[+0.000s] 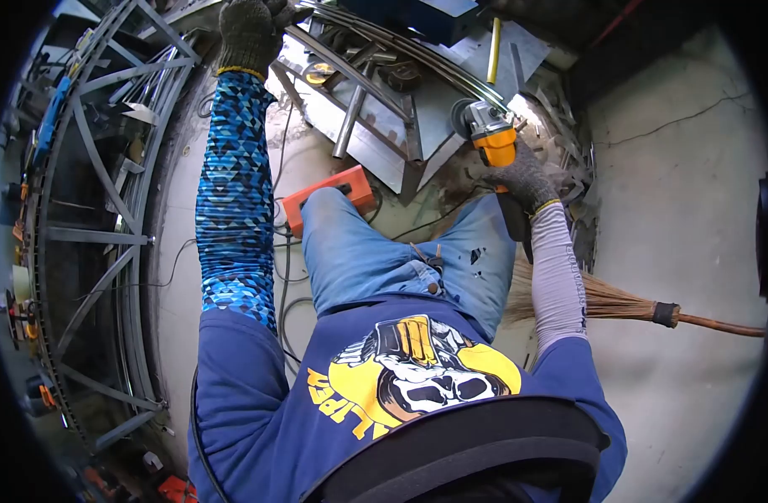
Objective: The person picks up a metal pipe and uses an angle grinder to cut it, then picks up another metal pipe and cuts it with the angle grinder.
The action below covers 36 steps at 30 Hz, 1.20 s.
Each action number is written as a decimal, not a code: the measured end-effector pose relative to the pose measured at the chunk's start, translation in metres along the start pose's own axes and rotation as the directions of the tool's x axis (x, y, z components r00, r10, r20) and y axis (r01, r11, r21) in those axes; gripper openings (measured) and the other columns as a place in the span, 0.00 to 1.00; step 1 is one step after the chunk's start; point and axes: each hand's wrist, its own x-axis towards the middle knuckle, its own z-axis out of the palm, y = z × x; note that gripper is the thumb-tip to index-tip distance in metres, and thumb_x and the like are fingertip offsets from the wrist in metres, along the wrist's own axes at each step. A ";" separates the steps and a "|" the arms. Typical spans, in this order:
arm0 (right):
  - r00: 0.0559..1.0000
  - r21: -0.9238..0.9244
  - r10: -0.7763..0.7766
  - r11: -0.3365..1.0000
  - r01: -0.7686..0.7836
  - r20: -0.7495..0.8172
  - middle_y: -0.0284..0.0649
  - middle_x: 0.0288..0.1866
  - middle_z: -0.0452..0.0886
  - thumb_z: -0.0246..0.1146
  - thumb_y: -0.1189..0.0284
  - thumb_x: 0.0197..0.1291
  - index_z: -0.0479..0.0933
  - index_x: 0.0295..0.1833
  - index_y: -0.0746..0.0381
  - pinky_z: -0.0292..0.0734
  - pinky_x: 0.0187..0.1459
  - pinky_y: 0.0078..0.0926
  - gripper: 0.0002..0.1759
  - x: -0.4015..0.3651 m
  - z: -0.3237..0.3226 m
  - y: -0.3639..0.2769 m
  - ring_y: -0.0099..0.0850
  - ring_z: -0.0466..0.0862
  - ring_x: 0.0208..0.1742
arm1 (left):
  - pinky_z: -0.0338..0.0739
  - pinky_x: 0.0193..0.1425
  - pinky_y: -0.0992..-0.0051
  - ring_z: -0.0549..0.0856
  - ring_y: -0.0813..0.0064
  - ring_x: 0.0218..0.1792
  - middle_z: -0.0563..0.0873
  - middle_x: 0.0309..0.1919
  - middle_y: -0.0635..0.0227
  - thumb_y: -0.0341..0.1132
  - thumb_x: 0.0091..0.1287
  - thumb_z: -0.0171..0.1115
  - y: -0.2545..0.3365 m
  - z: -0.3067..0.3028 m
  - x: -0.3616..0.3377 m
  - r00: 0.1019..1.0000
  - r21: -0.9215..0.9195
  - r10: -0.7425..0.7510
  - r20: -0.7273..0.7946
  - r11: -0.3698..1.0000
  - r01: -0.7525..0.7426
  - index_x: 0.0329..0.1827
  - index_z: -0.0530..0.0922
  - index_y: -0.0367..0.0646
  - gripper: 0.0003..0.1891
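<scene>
My right hand (531, 178), in a grey knit glove, is wrapped round the orange body of an angle grinder (495, 144). The grinder's disc points up and left, close to the metal pieces and a bright patch on the floor. My left hand (248, 38), in a dark knit glove with a yellow cuff, reaches to the top edge of the view, beside the long metal bars (350, 63). Its fingers look curled, but they are partly cut off and what they hold is hidden. A short metal tube (350, 117) lies across the sheet metal (376, 159) between my hands.
An orange-red box (350, 186) sits by my left knee, with cables on the floor nearby. A broom (619, 306) lies at my right. Welded steel trusses (99, 236) stand along the left. A yellow strip (495, 50) and metal scraps (568, 126) lie ahead.
</scene>
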 end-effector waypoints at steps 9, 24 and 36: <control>0.998 0.213 0.033 0.977 -0.022 -0.048 0.44 0.54 0.86 0.83 0.70 0.38 0.76 0.62 0.63 0.83 0.59 0.38 0.41 -0.006 0.008 0.013 0.38 0.88 0.52 | 0.86 0.37 0.67 0.68 0.79 0.19 0.67 0.20 0.77 0.54 0.85 0.50 0.012 0.062 -0.042 0.968 0.117 0.133 -0.214 0.987 -0.110 0.50 0.81 0.32 0.27; 0.998 0.110 0.067 0.992 -0.067 0.003 0.47 0.56 0.86 0.84 0.63 0.36 0.76 0.65 0.65 0.82 0.62 0.39 0.46 -0.019 0.017 -0.013 0.41 0.87 0.55 | 0.65 0.20 0.77 0.71 0.83 0.14 0.74 0.16 0.78 0.57 0.79 0.60 0.050 0.160 -0.111 0.969 0.375 0.247 -0.003 0.898 -0.228 0.34 0.84 0.43 0.26; 1.000 -0.032 0.019 0.999 -0.019 -0.008 0.50 0.55 0.86 0.82 0.61 0.36 0.76 0.65 0.67 0.81 0.62 0.39 0.46 0.018 0.029 -0.014 0.43 0.87 0.57 | 0.72 0.26 0.66 0.78 0.76 0.22 0.77 0.18 0.71 0.55 0.76 0.65 0.030 0.181 -0.059 0.894 0.642 0.437 -0.095 0.714 -0.280 0.32 0.82 0.34 0.28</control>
